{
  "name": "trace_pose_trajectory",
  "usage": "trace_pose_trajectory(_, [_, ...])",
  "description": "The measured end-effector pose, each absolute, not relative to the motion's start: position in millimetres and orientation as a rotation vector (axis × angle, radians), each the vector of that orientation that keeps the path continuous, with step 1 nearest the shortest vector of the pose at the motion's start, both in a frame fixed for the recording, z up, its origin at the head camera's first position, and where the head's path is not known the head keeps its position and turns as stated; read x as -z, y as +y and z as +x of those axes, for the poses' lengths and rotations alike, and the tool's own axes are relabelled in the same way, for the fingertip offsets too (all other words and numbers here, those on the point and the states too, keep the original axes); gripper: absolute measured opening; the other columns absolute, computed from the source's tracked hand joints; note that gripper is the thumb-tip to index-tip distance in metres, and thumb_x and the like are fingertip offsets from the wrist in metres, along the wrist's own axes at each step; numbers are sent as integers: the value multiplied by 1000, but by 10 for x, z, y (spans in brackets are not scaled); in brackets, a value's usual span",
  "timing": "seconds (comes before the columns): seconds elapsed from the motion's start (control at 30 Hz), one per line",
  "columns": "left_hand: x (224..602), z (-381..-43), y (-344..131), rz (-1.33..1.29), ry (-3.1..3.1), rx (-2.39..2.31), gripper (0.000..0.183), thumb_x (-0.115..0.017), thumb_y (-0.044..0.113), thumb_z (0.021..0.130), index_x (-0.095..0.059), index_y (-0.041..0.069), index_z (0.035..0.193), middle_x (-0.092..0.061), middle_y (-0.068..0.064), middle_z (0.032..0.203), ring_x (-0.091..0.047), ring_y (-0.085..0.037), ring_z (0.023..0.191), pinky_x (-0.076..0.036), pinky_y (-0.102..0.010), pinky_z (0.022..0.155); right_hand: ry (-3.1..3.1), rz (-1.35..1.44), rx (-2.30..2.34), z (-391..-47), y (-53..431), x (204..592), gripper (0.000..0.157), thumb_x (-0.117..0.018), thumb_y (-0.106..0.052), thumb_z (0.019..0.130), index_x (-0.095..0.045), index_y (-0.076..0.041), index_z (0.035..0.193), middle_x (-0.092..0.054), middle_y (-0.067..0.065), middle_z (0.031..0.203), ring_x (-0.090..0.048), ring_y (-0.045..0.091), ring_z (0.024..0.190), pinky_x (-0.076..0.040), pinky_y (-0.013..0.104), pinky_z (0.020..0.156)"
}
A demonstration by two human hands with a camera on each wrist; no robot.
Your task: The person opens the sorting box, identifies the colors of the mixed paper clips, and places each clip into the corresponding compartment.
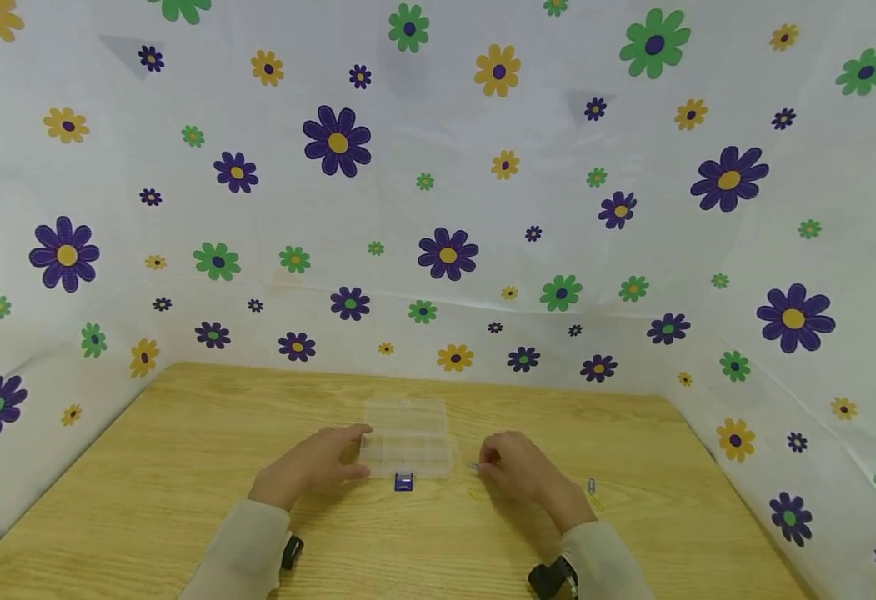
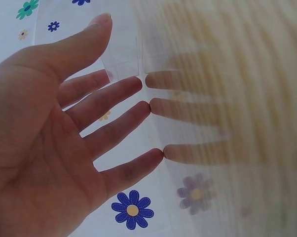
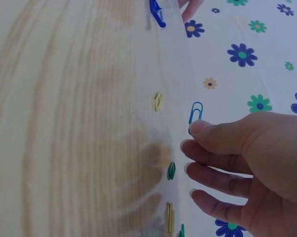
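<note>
Firstly, box (image 1: 415,452): one, clear, divided, flat on the table (image 1: 317,550), between the two hands. Latch (image 1: 403,482): one, blue, at the box's six o'clock edge. Left hand (image 1: 322,458): at nine o'clock from the box; thumb and fingers spread wide, gripping nothing, tips at the box's edge; actual contact cannot be told. Right hand (image 1: 518,468): at about three o'clock from the box; thumb and forefinger closed together on a blue clip (image 3: 196,112), which juts beyond the tips. Yellow clip (image 3: 158,101): loose on the table, at four o'clock from the box. Further clips (image 1: 592,486): on the table, at about four o'clock from the right hand. Sheet (image 1: 392,208): white, flowered, at twelve o'clock, behind the table.
</note>
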State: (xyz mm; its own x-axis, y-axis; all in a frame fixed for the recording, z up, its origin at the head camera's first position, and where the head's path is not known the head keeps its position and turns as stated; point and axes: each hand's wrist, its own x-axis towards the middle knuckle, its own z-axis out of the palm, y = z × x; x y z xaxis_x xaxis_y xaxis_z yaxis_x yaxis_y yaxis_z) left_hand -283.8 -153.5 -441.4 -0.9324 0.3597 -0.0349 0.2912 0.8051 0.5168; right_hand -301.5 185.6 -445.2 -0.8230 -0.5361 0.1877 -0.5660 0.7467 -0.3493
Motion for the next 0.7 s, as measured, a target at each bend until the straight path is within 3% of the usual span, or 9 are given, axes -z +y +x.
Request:
trace_pose_trajectory(0.2, [4410, -2828, -1530, 522, 2861, -784, 63, -76, 27, 94, -52, 9, 150, -58, -17, 150, -50, -42, 142, -40, -61, 120, -2831, 959, -662, -3004, 1850, 4425, 12, -71, -7, 96, -70, -11, 85, -70, -3, 80, -54, 2, 71, -52, 20, 65])
trace_pose_trajectory(0.7, [4458, -2877, -1536, 504, 2859, -765, 64, -75, 30, 95, -50, 11, 152, -57, -15, 152, -49, -41, 144, -39, -59, 122, -2812, 1015, -673, -2988, 1864, 4390, 12, -73, -4, 94, -73, -9, 83, -71, -2, 77, -52, -2, 67, -50, 17, 61])
